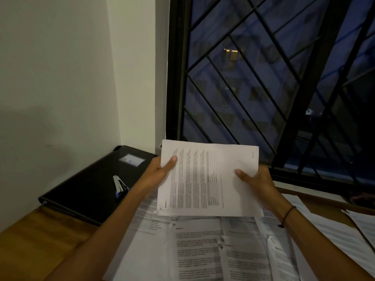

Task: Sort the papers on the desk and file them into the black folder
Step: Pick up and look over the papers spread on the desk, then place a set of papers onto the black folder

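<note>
A stapler [120,186] lay on the closed black folder [85,189] at the left of the desk [30,246], while a printed sheet [209,179] was held above the scattered papers [203,250] — pinched at its sides by the left hand [160,171] and the right hand [255,183].

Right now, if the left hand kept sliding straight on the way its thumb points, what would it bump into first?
Probably nothing solid: the left hand points up-right across the held paper, then toward the barred window. Depth is unclear.
</note>
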A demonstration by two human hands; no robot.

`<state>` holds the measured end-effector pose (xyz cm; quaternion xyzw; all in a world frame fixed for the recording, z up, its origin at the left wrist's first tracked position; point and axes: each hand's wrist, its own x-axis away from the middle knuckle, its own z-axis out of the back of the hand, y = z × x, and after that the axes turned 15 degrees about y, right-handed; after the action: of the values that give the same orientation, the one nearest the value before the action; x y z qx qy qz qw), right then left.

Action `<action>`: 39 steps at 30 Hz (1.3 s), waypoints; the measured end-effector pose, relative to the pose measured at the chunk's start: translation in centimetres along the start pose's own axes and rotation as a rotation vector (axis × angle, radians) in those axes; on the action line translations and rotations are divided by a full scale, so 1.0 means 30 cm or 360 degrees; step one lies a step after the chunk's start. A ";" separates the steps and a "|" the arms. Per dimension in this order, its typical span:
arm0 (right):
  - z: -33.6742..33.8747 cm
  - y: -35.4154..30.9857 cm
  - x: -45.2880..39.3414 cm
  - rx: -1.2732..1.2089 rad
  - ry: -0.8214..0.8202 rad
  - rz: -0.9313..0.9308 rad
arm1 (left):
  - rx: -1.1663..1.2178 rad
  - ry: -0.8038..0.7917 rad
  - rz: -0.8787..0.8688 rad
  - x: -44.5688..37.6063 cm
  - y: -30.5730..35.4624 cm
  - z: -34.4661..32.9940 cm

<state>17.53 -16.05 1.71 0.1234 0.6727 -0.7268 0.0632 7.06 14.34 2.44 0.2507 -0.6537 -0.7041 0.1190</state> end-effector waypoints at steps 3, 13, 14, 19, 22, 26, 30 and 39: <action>0.004 0.050 0.005 0.0122 -0.0039 -0.0141 | -0.0145 0.0123 -0.0060 0.024 -0.020 0.014; 0.005 0.189 0.079 0.0416 -0.0114 -0.0452 | -0.0372 0.0311 0.0222 0.094 -0.225 0.051; 0.006 0.182 0.080 0.0420 -0.0135 -0.0461 | -0.0377 0.0323 0.0216 0.090 -0.234 0.052; 0.025 0.207 0.080 0.0360 -0.0167 -0.0410 | -0.0293 0.0365 0.0240 0.067 -0.274 0.061; 0.023 0.194 0.089 0.0358 -0.0169 -0.0428 | -0.0196 0.0393 0.0270 0.054 -0.296 0.070; -0.004 0.178 0.105 0.0458 -0.0064 -0.0271 | -0.0223 0.0512 0.0281 0.044 -0.314 0.054; -0.062 0.105 0.052 0.0687 0.0303 0.0374 | -0.0354 0.0567 0.0192 0.039 -0.330 0.047; -0.647 -0.143 0.050 0.0666 -0.0771 0.0522 | -0.0507 0.0561 0.0015 0.029 -0.374 0.049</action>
<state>16.80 3.71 4.20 0.0641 0.4461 -0.8371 0.3100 7.38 16.49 -8.71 0.3448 -0.5045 -0.7432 0.2726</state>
